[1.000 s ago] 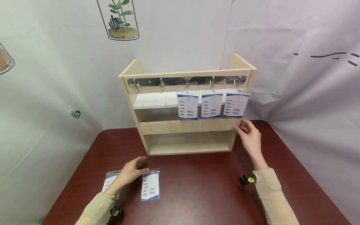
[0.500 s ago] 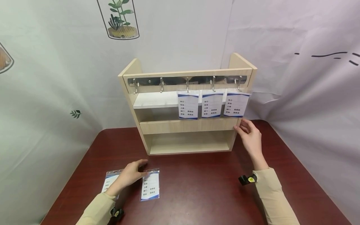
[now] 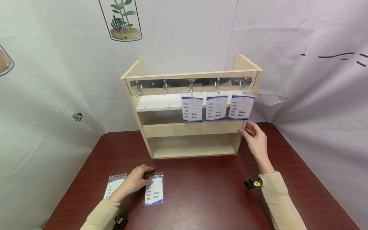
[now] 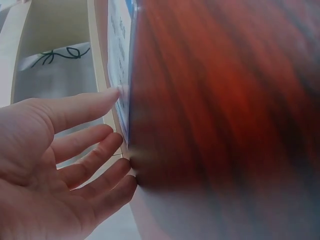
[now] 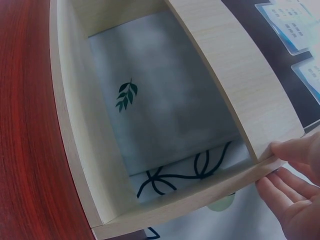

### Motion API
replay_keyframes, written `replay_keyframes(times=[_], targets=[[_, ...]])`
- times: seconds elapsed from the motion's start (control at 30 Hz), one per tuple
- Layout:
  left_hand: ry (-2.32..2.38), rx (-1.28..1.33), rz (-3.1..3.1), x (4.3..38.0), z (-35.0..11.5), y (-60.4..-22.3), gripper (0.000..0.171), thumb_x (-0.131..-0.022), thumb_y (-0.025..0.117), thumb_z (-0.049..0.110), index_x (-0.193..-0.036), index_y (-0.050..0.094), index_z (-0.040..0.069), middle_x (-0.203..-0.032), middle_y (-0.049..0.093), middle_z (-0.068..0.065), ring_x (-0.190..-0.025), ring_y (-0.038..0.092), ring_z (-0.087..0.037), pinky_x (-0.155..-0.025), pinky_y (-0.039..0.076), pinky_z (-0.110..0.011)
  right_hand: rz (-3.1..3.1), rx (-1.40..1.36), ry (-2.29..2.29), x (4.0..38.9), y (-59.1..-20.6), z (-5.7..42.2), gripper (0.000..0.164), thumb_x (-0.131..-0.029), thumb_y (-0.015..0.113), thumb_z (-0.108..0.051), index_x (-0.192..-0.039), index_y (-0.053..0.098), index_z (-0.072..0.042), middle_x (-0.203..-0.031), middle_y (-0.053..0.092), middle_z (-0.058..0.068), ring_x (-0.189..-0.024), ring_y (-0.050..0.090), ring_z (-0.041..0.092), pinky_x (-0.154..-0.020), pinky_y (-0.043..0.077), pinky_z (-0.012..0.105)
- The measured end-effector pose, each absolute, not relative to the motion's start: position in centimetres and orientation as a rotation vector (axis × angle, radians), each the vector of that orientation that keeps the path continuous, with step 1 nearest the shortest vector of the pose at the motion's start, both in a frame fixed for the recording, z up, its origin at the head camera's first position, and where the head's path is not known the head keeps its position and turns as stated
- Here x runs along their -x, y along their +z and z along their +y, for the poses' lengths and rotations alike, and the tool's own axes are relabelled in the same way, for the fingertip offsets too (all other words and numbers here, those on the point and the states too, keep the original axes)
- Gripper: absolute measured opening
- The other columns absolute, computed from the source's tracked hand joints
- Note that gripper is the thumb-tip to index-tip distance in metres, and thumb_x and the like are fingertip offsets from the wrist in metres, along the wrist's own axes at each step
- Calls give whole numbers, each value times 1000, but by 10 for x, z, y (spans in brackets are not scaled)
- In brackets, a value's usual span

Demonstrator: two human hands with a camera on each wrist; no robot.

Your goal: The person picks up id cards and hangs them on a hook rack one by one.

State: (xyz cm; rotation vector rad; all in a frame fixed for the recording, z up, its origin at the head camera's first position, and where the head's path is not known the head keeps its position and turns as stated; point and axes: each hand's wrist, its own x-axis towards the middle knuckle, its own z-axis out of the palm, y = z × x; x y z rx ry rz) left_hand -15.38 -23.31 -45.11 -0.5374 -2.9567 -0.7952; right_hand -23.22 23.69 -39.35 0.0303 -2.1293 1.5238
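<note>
Badge (image 3: 155,194) lies flat on the dark red table (image 3: 207,198), long axis running toward the wooden shelf (image 3: 189,129), slotted end farthest from the person. Left hand (image 3: 134,181) has fingers loosely bent and parted, thumb touching the badge, gripping nothing. Right hand (image 3: 256,142) holds the shelf's right side between thumb and fingers. Left arm (image 3: 103,212) partly covers a second badge (image 3: 114,185); three hanging badges (image 3: 217,108) dangle from hooks (image 3: 165,87).
</note>
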Motion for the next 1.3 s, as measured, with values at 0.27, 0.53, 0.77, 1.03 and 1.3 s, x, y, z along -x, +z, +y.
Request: replay_keyframes(times=[0.27,0.53,0.77,1.03,1.3], targets=[[-775,547,-2961,156,-234,-453,31,-76,85,6,-105,75,4,-98,67,-1,-95,63,-24,-88,50,-46,-2144,-15,1511,231,-393,236,48,-93,75,-16,-137,60,-4,-129,67,15,-111,65,13,-81,46,7],[-794,579,-2988,161,-234,-451,24,-77,85,6,-98,74,5,-90,65,-1,-83,59,-17,-75,51,-38,-2134,-26,1501,229,-392,237,47,-93,75,-16,-136,61,-4,-128,67,15,-106,63,2,-81,46,7],[-948,606,-3042,168,-235,-449,23,-76,86,6,-90,68,4,-79,61,1,-73,54,-12,-65,46,-28,-2145,-19,1507,228,-391,235,47,-93,75,-16,-136,61,-3,-128,66,17,-109,65,9,-81,47,8],[-984,539,-3098,174,-233,-445,23,-76,85,6,-82,63,6,-72,55,4,-68,51,-11,-64,43,-27,-2141,-32,1503,231,-390,235,46,-94,74,-18,-135,61,-2,-129,66,16,-116,64,28,-82,47,9],[-953,418,-3131,166,-234,-443,31,-73,89,14,-83,61,6,-73,55,2,-69,50,-13,-65,43,-30,-2158,-17,1493,230,-391,237,45,-95,73,-17,-135,60,-2,-131,65,16,-116,64,24,-81,48,9]])
